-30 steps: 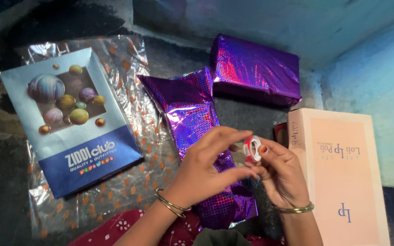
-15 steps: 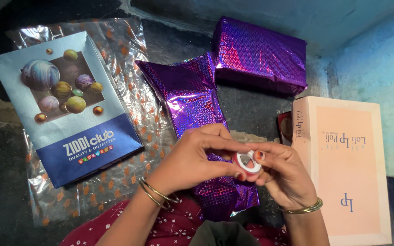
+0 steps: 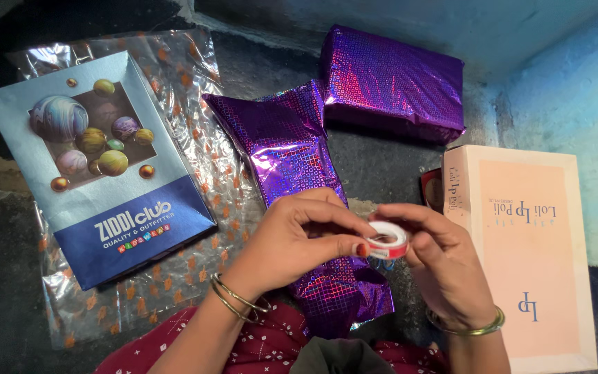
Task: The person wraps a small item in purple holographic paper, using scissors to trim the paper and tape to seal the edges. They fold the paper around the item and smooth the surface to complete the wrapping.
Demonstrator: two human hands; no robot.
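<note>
Both hands on the tape roll [image 3: 387, 239] over the purple foil sheet [image 3: 292, 173]: right hand [image 3: 444, 266] cradles it steady, left hand [image 3: 292, 242] fingertips pinch its rim, seemingly feeling for the end.

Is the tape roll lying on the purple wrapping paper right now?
No, the tape roll is held up between the left hand and right hand, above the purple wrapping paper.

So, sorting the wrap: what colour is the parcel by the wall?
Shiny purple foil parcel with a small grid pattern; head view.
</note>
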